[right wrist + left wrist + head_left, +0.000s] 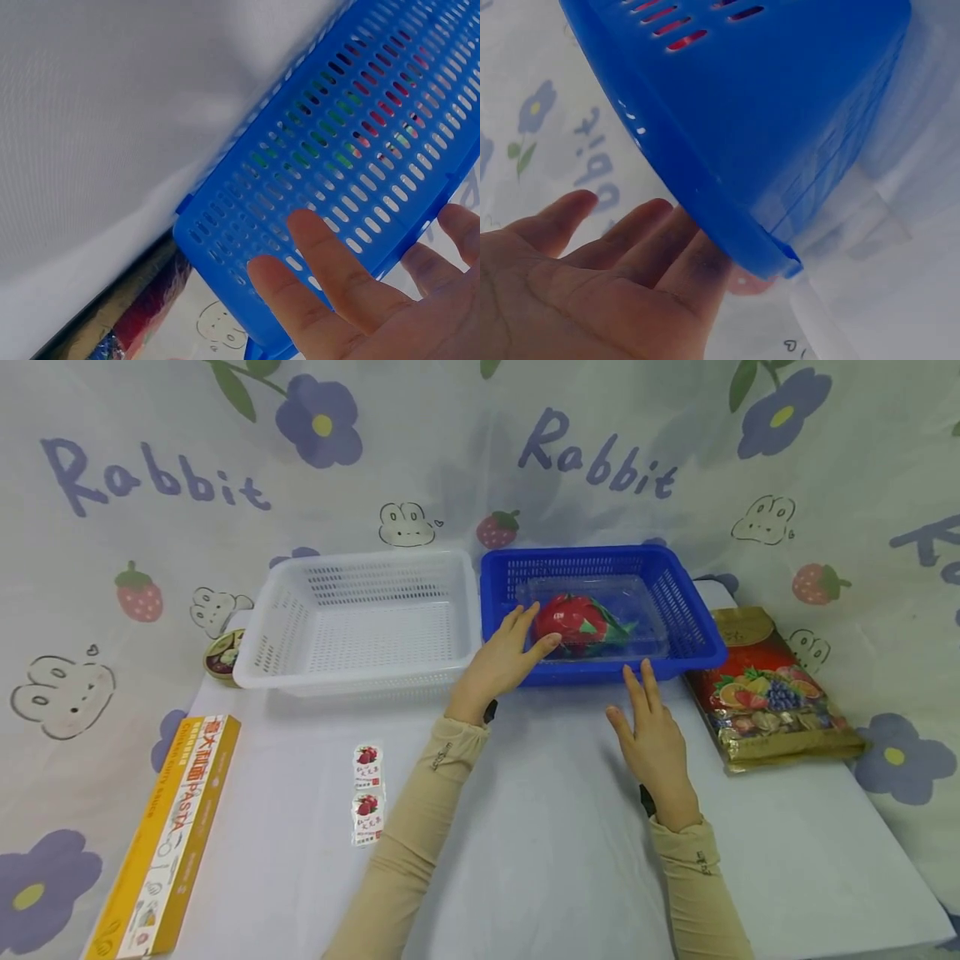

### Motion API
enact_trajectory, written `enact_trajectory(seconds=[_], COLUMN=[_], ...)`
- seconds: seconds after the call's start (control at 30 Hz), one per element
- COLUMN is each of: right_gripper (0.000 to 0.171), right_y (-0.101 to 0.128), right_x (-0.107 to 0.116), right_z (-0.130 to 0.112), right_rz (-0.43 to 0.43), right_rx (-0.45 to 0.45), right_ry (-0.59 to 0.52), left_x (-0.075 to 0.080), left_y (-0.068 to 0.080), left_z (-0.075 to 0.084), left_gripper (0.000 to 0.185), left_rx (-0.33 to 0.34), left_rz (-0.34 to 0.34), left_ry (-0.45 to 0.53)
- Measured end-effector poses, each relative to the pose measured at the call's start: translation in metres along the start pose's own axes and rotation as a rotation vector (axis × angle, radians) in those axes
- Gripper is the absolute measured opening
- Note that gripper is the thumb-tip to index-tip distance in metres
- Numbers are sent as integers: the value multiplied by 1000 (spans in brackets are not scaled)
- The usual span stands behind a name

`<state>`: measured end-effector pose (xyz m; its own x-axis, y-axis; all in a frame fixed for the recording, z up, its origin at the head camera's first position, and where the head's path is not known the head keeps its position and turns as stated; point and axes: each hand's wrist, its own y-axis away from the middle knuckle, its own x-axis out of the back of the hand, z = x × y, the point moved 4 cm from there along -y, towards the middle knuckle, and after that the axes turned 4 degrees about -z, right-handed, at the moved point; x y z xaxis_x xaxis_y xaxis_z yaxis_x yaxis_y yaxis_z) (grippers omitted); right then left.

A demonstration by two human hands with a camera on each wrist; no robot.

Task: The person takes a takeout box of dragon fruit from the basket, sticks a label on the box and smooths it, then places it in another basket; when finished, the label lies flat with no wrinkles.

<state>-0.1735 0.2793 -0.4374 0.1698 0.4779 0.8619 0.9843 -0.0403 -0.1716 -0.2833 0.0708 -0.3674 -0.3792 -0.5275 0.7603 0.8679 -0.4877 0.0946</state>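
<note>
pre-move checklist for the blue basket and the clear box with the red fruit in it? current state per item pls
1. Clear box sits inside blue basket: ok.
2. Left hand reaches over the basket's front rim, fingers straight by the red fruit; contact: cannot tell.
3. Right hand is open in front of the basket, holding nothing: ok.
4. White basket beside the blue one holds nothing: ok.
5. Snack bag lies close against the blue basket's right side, tight for a hand there: not ok.
6. Box lid closed: cannot tell.
</note>
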Motion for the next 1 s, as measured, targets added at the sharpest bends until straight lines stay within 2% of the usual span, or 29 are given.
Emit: enact_trajectory(seconds=[0.23, 0.6, 1.0], right_gripper=[64, 64, 64], right_y=[-1, -2, -2], right_x=[-1, -3, -3], right_z=[1, 2, 2], right_rz=[0, -4, 0], right_rx=[-8, -10, -11], right_ry=[-3, -16, -49], left_x=[-3, -15, -25], left_y=[-8, -20, -31], left_z=[4, 4, 6], left_gripper=[78, 80, 81], left_rx=[20, 107, 158], left_rz=[-2, -27, 20], left_ry=[9, 62, 40])
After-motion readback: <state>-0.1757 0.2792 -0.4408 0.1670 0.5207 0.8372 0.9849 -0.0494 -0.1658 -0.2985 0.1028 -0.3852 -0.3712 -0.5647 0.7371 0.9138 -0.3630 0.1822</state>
